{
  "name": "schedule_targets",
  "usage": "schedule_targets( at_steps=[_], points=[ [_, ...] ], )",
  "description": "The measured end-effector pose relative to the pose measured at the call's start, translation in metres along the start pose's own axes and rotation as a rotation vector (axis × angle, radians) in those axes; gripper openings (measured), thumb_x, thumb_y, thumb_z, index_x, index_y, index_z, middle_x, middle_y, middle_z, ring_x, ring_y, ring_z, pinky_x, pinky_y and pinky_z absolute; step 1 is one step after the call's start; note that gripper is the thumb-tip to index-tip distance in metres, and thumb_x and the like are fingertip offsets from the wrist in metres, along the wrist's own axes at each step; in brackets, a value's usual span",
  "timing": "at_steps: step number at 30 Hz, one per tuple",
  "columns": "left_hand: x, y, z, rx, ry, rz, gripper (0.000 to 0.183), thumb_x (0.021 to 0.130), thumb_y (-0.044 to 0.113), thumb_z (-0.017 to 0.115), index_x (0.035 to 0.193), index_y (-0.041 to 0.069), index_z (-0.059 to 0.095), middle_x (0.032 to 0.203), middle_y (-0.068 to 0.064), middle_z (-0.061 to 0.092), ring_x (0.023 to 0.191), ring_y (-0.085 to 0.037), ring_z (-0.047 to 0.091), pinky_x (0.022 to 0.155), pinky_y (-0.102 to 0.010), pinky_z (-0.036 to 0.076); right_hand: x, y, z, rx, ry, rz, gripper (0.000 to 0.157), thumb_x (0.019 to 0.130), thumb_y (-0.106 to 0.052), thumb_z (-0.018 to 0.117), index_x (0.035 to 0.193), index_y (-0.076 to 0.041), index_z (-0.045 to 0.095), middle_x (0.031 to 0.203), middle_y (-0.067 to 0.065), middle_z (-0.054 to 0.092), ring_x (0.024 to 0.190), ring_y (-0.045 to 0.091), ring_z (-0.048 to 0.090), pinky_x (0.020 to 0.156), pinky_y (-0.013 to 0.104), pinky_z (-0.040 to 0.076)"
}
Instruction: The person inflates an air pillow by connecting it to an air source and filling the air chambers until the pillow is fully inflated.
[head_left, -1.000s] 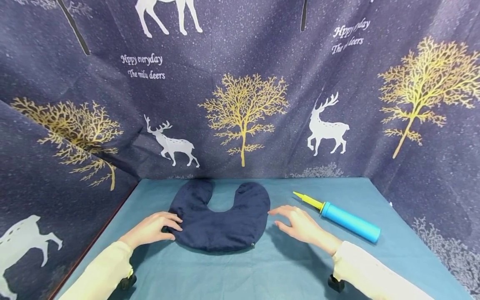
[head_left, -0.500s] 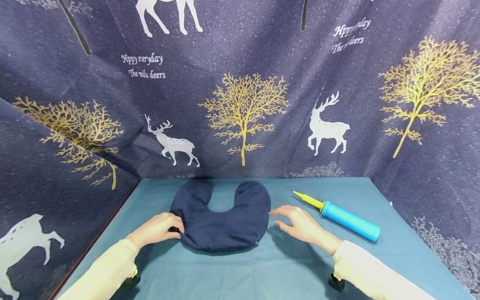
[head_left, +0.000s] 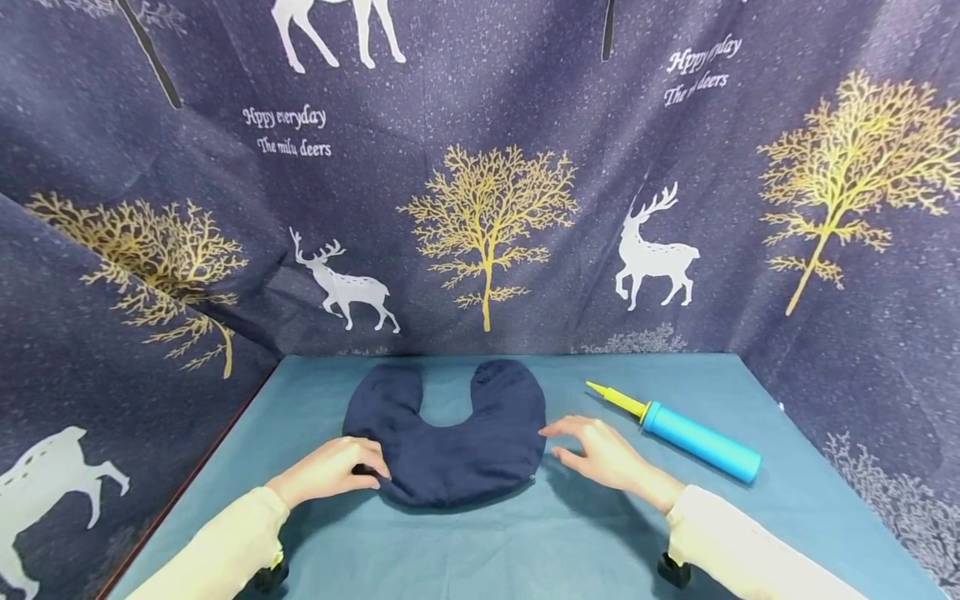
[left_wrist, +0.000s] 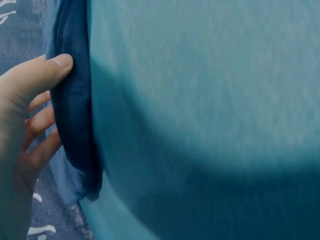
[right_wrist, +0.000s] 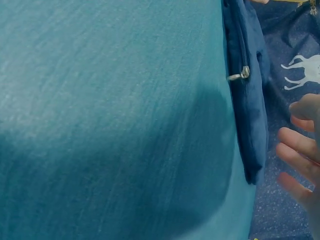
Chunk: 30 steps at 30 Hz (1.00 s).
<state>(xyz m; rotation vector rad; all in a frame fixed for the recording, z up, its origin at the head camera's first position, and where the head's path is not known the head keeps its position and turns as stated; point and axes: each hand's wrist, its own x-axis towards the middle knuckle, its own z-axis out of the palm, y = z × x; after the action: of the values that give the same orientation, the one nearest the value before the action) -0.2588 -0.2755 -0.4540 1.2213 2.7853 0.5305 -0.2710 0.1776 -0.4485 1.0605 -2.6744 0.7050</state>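
A dark blue U-shaped neck pillow point(head_left: 457, 458) lies on the table, its opening facing the back. My left hand point(head_left: 337, 468) grips its near left edge; in the left wrist view the thumb point(left_wrist: 61, 62) lies on the zipped edge and the other fingers are partly behind the pillow. My right hand point(head_left: 600, 450) is by the pillow's right side with relaxed fingers and holds nothing. In the head view its fingertips are close to the fabric; contact is hard to tell. A metal zip pull point(right_wrist: 244, 74) hangs from the pillow's near edge.
A blue hand pump point(head_left: 701, 442) with a yellow nozzle point(head_left: 618, 400) lies to the right, beyond my right hand. Blue-green cloth point(head_left: 480, 550) covers the table. Dark fabric point(head_left: 525, 100) printed with deer and trees hangs behind and at both sides.
My left hand has moved to the right, and the pillow has shifted slightly right and turned a little with it. The right hand has hardly moved; the pump stays put.
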Motion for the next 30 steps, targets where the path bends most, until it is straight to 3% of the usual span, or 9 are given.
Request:
schedule_targets(
  at_steps=[6,12,20,30],
  points=[
    [0.006,0.010,0.009,-0.081,0.014,0.036,0.015,0.088,0.028,0.074,0.102,0.032,0.076,0.085,0.019,0.062,0.071,0.008,0.048,0.064,-0.015,0.045,-0.005,0.002,0.001,0.013,-0.008,0.029,0.031,0.093,-0.019,0.068,0.124,-0.018,0.068,0.121,-0.003,0.071,0.112,0.018,0.068,0.089,0.041,0.056],
    [0.012,0.016,0.016,-0.125,0.014,0.086,0.015,0.088,0.030,0.073,0.103,0.032,0.076,0.081,0.018,0.061,0.067,0.010,0.045,0.061,-0.012,0.043,-0.008,0.006,0.002,0.038,-0.018,0.044,0.032,0.092,-0.018,0.069,0.124,-0.016,0.068,0.119,-0.003,0.071,0.109,0.016,0.069,0.090,0.040,0.056],
    [0.017,0.023,0.025,-0.262,0.019,0.152,0.016,0.089,0.031,0.071,0.104,0.028,0.076,0.079,0.012,0.062,0.064,0.010,0.045,0.057,-0.012,0.044,-0.014,0.010,0.003,0.049,-0.005,0.078,0.032,0.089,-0.020,0.072,0.120,-0.013,0.069,0.114,-0.001,0.073,0.103,0.016,0.069,0.089,0.038,0.056],
    [0.025,0.040,0.032,-0.322,0.022,0.165,0.016,0.088,0.031,0.072,0.103,0.026,0.077,0.076,0.009,0.063,0.062,0.009,0.047,0.056,-0.012,0.044,-0.022,0.018,0.009,0.060,0.015,0.128,0.027,0.086,-0.022,0.076,0.111,-0.013,0.072,0.106,0.001,0.074,0.098,0.021,0.070,0.085,0.040,0.057]
  ],
)
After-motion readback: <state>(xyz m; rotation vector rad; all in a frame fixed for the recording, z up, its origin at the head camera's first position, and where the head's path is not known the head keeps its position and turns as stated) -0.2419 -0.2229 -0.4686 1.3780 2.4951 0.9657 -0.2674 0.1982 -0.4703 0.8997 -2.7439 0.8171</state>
